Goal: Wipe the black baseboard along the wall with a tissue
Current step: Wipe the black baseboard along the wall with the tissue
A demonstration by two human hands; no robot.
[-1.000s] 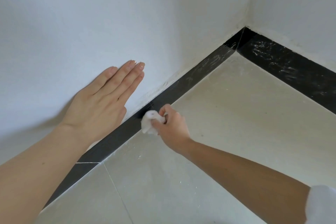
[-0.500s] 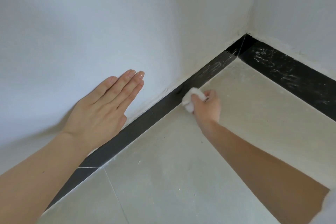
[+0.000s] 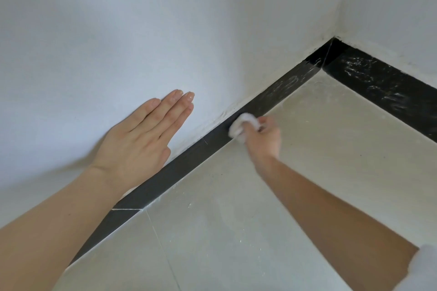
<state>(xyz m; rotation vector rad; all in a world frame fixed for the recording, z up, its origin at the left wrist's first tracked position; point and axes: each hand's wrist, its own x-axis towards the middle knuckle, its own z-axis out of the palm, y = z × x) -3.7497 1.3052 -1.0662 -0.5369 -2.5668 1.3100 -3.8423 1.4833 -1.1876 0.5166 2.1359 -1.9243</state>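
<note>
Since half a second ago the right hand (image 3: 263,136) has slid back down the strip, away from the corner; the left hand has kept its place on the wall.

Right hand, centre-right of the frame, fingers curled tight around a wadded white tissue (image 3: 241,125). Tissue bulges out past the knuckles and presses against the black baseboard (image 3: 179,168), at its lower edge where it meets the floor. Hand and tissue slightly blurred.

Left hand (image 3: 139,146), centre-left, lies flat and open on the white wall (image 3: 118,42), fingers together and pointing toward the upper right, holding nothing. Heel of the hand sits just above the top edge of the baseboard.

Baseboard: glossy black band running diagonally from the lower left to the room corner at the upper right. The stretch below and left of the tissue looks even and dark, with one thin pale seam line near the lower left. The stretch between the tissue and the corner shows whitish smears and streaks. A second black band (image 3: 390,92) runs from the corner to the right edge, heavily flecked with white marks.

Floor (image 3: 236,231): pale beige tile, faint joint lines, scattered white specks. White sleeve (image 3: 423,267) at the lower right corner.
</note>
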